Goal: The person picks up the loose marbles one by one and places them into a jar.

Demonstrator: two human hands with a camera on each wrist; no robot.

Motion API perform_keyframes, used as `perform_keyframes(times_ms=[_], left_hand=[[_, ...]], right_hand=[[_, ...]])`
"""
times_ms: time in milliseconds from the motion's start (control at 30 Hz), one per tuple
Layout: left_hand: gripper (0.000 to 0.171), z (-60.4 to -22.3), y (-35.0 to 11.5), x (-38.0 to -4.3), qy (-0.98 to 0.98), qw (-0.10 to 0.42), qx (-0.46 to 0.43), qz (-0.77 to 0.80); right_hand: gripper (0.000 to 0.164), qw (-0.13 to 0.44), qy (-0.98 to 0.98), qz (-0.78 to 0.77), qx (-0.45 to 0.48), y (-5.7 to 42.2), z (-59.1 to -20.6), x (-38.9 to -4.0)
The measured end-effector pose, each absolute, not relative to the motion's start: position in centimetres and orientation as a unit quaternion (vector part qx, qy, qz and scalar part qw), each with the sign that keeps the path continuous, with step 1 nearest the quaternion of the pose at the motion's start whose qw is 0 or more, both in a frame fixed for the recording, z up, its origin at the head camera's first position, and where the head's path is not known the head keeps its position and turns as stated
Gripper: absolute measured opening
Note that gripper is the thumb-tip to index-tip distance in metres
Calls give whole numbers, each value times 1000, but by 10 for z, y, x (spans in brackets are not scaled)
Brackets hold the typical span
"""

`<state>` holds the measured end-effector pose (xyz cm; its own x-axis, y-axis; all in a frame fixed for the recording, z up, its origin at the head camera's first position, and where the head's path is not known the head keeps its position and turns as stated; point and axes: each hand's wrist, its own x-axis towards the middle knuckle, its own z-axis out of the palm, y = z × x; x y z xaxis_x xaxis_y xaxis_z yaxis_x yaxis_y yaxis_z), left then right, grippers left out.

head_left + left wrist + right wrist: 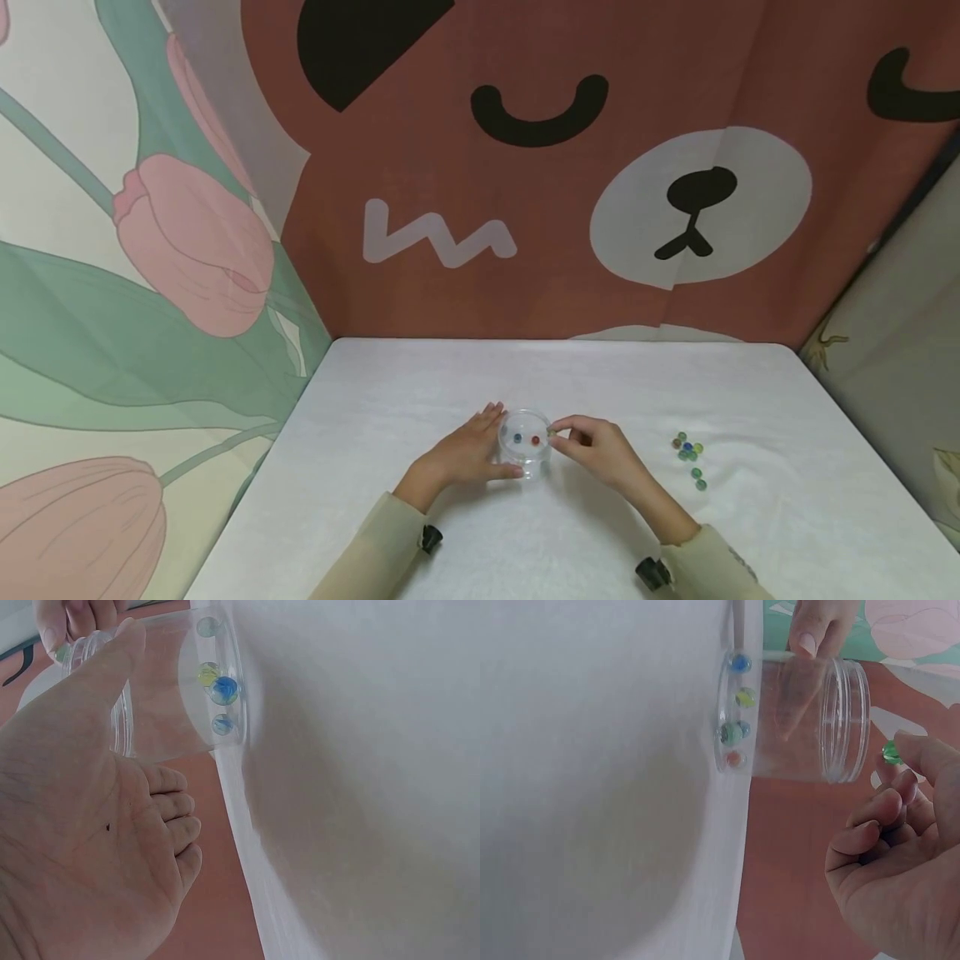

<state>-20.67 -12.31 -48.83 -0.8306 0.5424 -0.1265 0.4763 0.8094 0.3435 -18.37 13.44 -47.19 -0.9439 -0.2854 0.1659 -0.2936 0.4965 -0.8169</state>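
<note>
A clear round jar (pixel 525 454) stands upright on the white-covered table, its mouth uncovered. Several glass marbles lie at its bottom, among them a blue marble (pixel 740 663), a yellow marble (pixel 745 697) and a red marble (pixel 736 759). My left hand (pixel 471 450) rests against the jar's left side, fingers extended past the far side and thumb stretched along the near side. At the right of the rim, my right hand (pixel 600 448) pinches a green marble (pixel 890 752) between thumb and forefinger. Its other fingers are bent in toward the palm in the right wrist view.
A loose group of marbles (pixel 687 447), green, blue, yellow and brown, lies on the table (pixel 360 392) to the right of my right hand. A bear-print cloth (pixel 540 292) hangs behind the table, and a tulip-print cloth (pixel 202 250) on the left.
</note>
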Motion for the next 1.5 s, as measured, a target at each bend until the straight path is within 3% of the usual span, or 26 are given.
perform_keyframes(times_ms=[1067,1333,1500], left_hand=[[108,-489,-123,-205,943,117,270,156],[108,-491,-122,-208,944,113,272,148],[107,-490,-121,-208,944,112,273,145]], right_hand=[[17,-25,-859,491,144,108,-485,-192],[36,-31,-856,496,143,109,-485,-193],[38,-33,-856,497,137,109,-485,-192]])
